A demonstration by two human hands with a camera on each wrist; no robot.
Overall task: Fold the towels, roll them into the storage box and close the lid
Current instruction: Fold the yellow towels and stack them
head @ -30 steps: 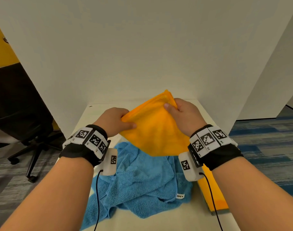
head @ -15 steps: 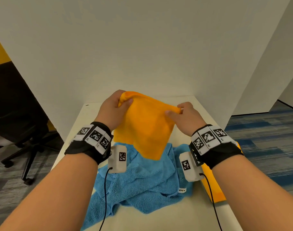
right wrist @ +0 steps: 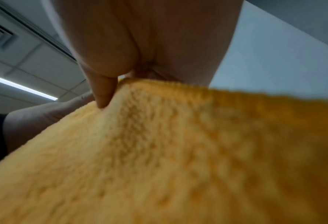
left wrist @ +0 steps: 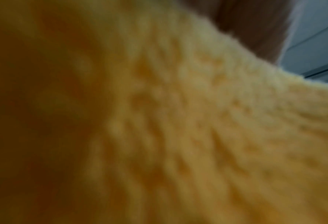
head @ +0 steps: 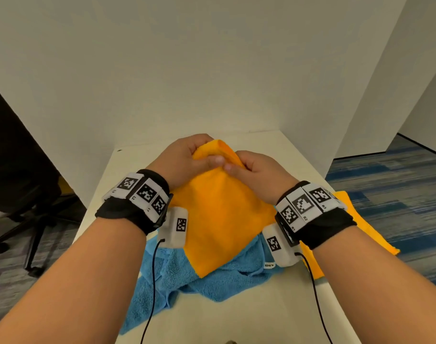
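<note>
Hands meet over the middle of the table (head: 236, 324), thumbs nearly touching, both gripping the top edge of an orange towel (head: 219, 219). In the head view the left hand (head: 187, 160) curls its fingers over the towel's far fold at about 11 o'clock from the cloth's centre, thumb pressed on the near face; the right hand (head: 256, 175) pinches the same edge at about 1 o'clock. From that shared grip the towel hangs toward 6 o'clock as a flat panel between the two wrists, its lower corner draped over a crumpled blue towel (head: 212, 281) that lies on the table. A second piece of orange cloth (head: 353, 219) shows at 3 o'clock, under the right wrist, at the table's edge. The right wrist view shows the right hand (right wrist: 140, 45) with its thumb (right wrist: 103, 91) pressed into the orange towel (right wrist: 178, 151); the left wrist view is filled by blurred orange towel (left wrist: 178, 136).
</note>
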